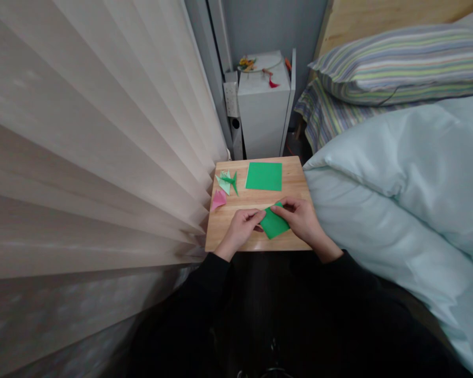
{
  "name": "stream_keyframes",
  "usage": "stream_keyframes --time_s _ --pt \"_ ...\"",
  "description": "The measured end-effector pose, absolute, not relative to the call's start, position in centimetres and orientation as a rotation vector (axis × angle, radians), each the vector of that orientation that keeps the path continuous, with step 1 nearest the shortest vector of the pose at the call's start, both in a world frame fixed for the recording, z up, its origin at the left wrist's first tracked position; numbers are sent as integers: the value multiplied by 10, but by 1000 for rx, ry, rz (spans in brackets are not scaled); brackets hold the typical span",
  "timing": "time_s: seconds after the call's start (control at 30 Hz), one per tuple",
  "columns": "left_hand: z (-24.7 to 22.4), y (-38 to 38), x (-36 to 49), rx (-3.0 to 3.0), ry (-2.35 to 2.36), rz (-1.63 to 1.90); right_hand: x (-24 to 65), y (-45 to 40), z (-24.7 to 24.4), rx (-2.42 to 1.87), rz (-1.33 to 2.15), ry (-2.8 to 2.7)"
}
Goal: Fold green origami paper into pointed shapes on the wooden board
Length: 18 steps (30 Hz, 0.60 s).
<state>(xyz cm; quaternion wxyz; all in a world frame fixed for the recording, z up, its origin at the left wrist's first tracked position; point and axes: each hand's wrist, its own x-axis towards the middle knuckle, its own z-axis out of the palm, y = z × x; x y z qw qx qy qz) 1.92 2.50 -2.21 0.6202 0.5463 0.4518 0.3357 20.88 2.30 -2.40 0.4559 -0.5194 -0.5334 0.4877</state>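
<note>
A small folded square of green origami paper (275, 223) is held between my two hands above the front part of a wooden table (236, 241). My left hand (242, 226) pinches its left corner between thumb and fingers. At the upper right edge, my right hand (299, 215) grips the same paper, thumb on top. Beyond the hands lies a stack of green paper sheets (264, 176). Folded paper pieces sit at the table's left: a light and dark green one (227, 181) and a pink one (219, 200).
A pleated curtain (142, 131) hangs close along the table's left side. To the right is a bed with a pale blue quilt (378, 184) and a striped pillow (402, 65). Behind the table stands a white cabinet (264, 115) with small ornaments on top.
</note>
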Motion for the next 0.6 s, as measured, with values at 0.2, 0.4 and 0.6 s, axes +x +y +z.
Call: stream_keyframes --time_s 0.2,0.4,0.6 --pt "-25 27 16 1275 1096 801 215 26 -20 -1292 1217 -1309" --pt "-25 26 19 967 1077 912 214 29 -21 -1191 1340 -1171" --pt "-24 16 28 1111 1060 745 212 29 -17 -1160 1320 -1180"
